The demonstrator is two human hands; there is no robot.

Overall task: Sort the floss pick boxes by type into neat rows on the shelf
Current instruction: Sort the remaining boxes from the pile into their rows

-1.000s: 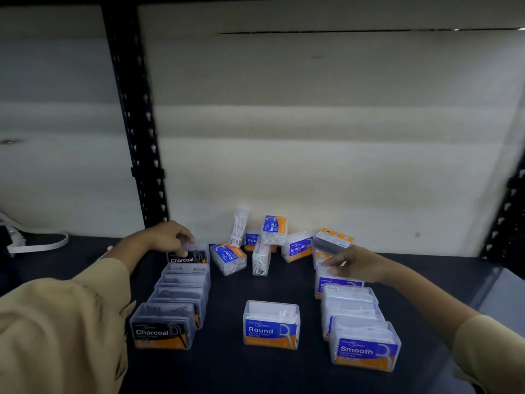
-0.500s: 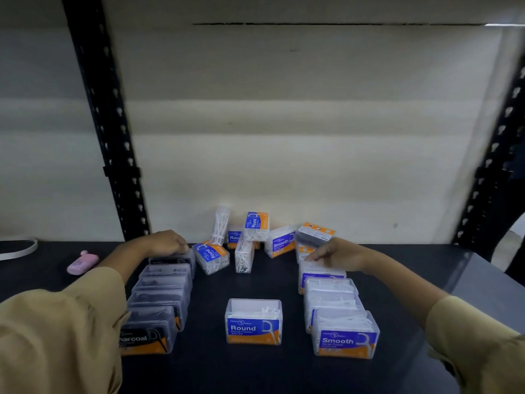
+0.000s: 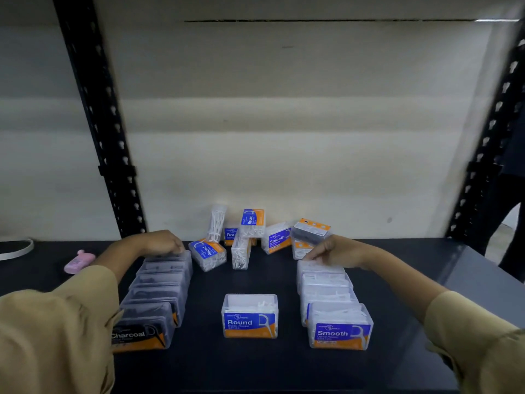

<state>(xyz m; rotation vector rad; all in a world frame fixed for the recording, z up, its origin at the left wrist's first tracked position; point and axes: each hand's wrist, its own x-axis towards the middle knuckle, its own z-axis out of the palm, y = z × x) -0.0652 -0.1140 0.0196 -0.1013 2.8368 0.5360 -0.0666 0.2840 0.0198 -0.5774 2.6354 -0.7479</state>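
1. While our left hand [image 3: 163, 242] curls its fingers over the back charcoal box [image 3: 170, 258], our right hand [image 3: 338, 250] lays fingertips on the back smooth box [image 3: 318, 268]; whether it pinches, we cannot tell.
2. Hands well apart, we're squaring two rows on the shelf [image 3: 255, 365], we reckon.
3. Next, likely the round row: one round box [image 3: 250, 315] stands alone in front, between the rows.
4. Behind it a loose pile [image 3: 251, 223] leans against the wall [image 3: 284, 137], tilted; lifting one could topple its neighbours.
5. Pink case [image 3: 79, 261] lies off left.
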